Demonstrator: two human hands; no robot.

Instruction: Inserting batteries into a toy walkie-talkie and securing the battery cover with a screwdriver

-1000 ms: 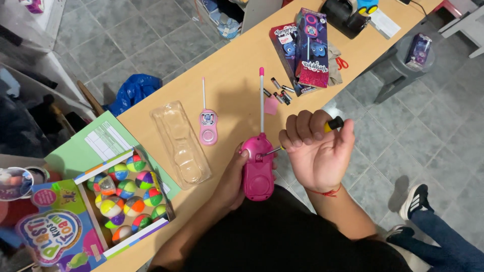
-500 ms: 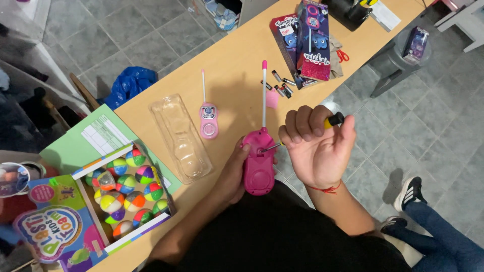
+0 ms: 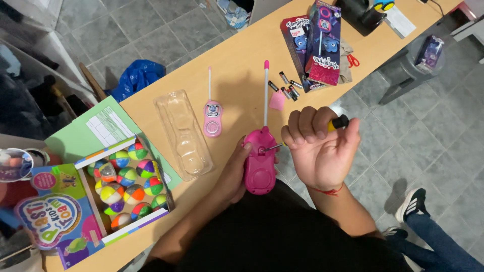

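The left hand [image 3: 237,171] wraps its grip around the side of a bright pink toy walkie-talkie [image 3: 259,161], held back-up over the near edge of the wooden surface [image 3: 237,60], its long white antenna with a pink tip pointing away. The right hand [image 3: 320,148] pinches a small screwdriver [image 3: 333,124] with a yellow and black handle; its metal tip meets the upper back of the toy.

To the left, near the edge, an open cardboard box [image 3: 121,184] holds many multicoloured balls, with a bright printed lid beside it and a green paper sheet [image 3: 85,131] beneath. Just beyond lie an empty clear plastic blister tray [image 3: 184,133] and a smaller pale pink walkie-talkie [image 3: 212,117] with a thin antenna.

Farther out sit loose batteries [image 3: 287,86], a small pink cover [image 3: 277,100], and two tall purple and red toy packages [image 3: 315,45] lying flat, red-handled scissors [image 3: 353,60] just beside them. At the far end rests a black object [image 3: 360,15].
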